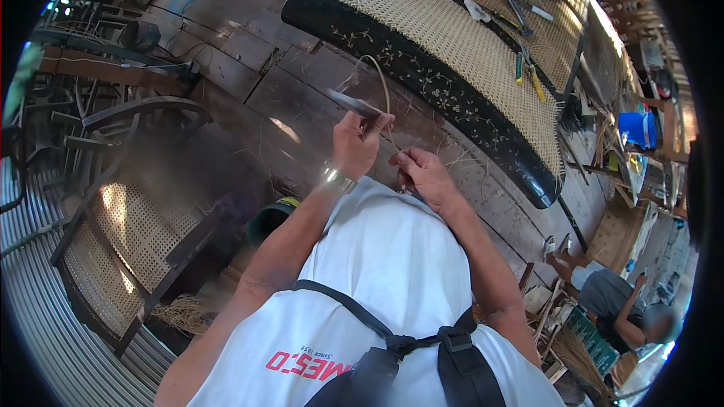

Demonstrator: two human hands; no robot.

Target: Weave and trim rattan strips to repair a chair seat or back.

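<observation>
My left hand (356, 143) is closed around a knife (353, 102), whose blade is smeared by motion and points up and to the left. A thin cane strip (385, 81) arches above that hand and runs down past its fingertips. Just right of it, my right hand (424, 175) pinches the lower part of the same strip between thumb and fingers. Both hands are close together in front of my white shirt. Ahead of them lies a black curved furniture piece (422, 79) with a painted floral pattern and a woven cane panel (452, 34).
Pliers (535, 83) and a hammer (513, 6) rest on the cane panel. Dark chair frames (143, 109) stand on the left, beside another cane-panelled piece (143, 226). A blue bucket (638, 130) is at the right. Another person (615, 298) sits at the lower right.
</observation>
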